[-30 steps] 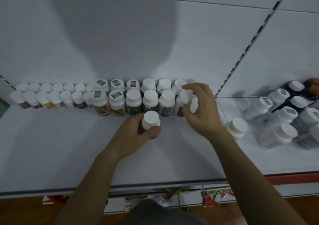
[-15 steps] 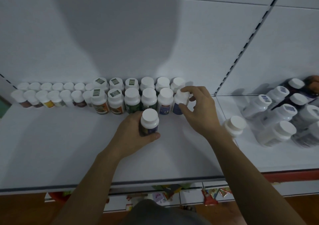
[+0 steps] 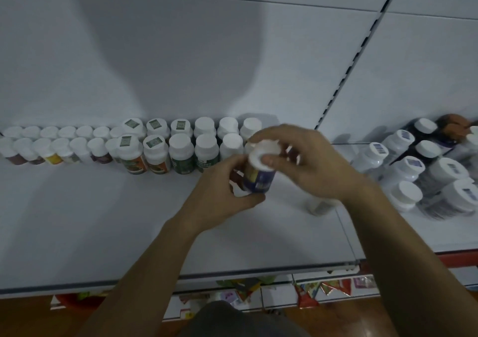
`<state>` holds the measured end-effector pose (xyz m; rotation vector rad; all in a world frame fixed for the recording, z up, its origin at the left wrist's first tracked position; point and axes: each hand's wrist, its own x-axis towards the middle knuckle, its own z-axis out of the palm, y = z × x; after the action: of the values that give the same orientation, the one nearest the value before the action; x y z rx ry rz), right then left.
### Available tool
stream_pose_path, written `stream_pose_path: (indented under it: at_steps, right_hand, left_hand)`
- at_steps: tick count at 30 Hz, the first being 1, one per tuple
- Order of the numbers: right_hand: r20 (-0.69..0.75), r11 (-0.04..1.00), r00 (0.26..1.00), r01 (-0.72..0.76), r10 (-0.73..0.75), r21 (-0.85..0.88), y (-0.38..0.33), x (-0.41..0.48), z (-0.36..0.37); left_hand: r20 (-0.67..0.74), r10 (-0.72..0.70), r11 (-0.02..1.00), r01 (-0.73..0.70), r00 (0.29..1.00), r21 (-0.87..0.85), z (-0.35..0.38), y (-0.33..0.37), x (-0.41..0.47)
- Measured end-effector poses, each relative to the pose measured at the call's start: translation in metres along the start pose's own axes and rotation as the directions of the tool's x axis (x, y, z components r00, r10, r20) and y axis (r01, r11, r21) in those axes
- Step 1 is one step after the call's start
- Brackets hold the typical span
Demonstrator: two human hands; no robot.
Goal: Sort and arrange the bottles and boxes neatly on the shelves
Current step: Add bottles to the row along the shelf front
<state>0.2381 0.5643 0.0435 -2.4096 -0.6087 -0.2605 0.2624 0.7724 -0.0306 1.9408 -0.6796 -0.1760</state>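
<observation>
Left hand [image 3: 219, 192]: wrapped around the body of a blue-labelled bottle [image 3: 258, 176], held above the shelf [image 3: 103, 220], just in front of the right end of the rows. Right hand [image 3: 305, 166]: fingers curled over the bottle's white cap [image 3: 261, 155], thumb on its top; both hands grasp the one bottle. Bottle: long axis near upright, top tipped slightly toward the shelf's back edge; label blurred. Front row [image 3: 155, 153] and back row [image 3: 191, 127] of white-capped bottles: standing upright along the shelf's back edge, running from its left end to a point just behind the hands. Judged destination: the row's right end, directly behind the bottle, equally near both hands, so a short push toward the back edge should seat it. Loose bottle [image 3: 320, 204]: under the right wrist, near the shelf's right edge. Neighbouring shelf [image 3: 388, 235]: unsorted cluster of larger bottles [image 3: 426, 171], leaning.
</observation>
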Motion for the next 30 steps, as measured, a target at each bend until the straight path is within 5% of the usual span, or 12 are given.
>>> stream_pose_path:
  at_steps: [4,7,11,15,30]
  right_hand:
    - [-0.14,0.99,0.984,-0.119,0.108,-0.079,0.029,0.006,-0.042]
    - [-0.036,0.95,0.979,-0.204,0.201,-0.237,0.057,0.02,-0.048]
    - [0.143,0.935,0.978,-0.096,0.153,-0.342,0.082,0.035,-0.024]
    - [0.097,0.895,0.989,-0.06,0.114,-0.442,0.089,0.036,-0.003]
    - [0.039,0.986,0.989,-0.142,0.146,-0.084,0.077,-0.009,-0.04]
  left_hand:
    - [-0.043,-0.015,0.983,0.023,0.999,0.183,0.022,-0.016,0.002]
    - [0.007,-0.044,0.96,0.04,0.999,0.276,0.039,-0.021,0.006]
    - [-0.016,-0.097,0.921,0.096,0.995,0.377,0.049,-0.019,0.02]
    - [-0.17,-0.096,0.867,0.167,0.981,0.469,0.063,-0.018,0.023]
    - [-0.277,0.051,0.811,0.122,0.96,0.573,0.076,-0.023,0.019]
